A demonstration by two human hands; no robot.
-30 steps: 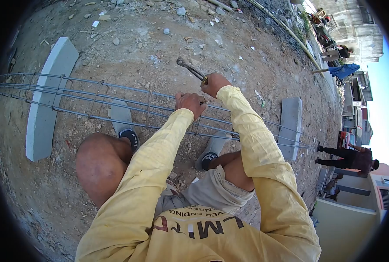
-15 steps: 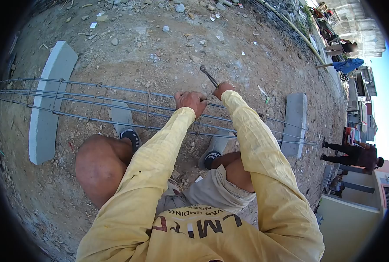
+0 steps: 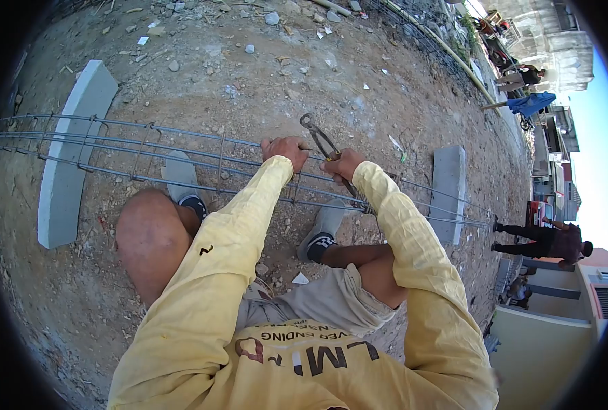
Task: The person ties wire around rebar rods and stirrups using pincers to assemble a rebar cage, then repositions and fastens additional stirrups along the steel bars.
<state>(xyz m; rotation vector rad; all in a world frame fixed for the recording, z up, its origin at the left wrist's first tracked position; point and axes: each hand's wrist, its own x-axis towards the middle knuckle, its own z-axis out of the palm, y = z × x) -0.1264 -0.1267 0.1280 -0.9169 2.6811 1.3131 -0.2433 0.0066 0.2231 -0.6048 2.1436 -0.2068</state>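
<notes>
A long cage of steel bars [image 3: 201,168] with square wire ties runs across the view above my feet. My left hand [image 3: 287,152] is closed at the cage's upper bar, fingers curled; what lies inside them is hidden. Just to its right, my right hand [image 3: 343,165] is wrapped round dark pincers [image 3: 323,139]. Their head points up and left, and the jaws look closed. One pincer handle shows below my right hand, over the bars.
The cage rests across a concrete block [image 3: 78,154] at left and another [image 3: 447,195] at right. Stones lie on the dirt. A person in dark clothes [image 3: 546,239] stands at the far right; another person [image 3: 522,77] is farther up, near a blue cloth [image 3: 531,104].
My left hand has shifted slightly left along the bar. The pincers have turned and now show both handles apart, with my right hand lower, nearer the bars.
</notes>
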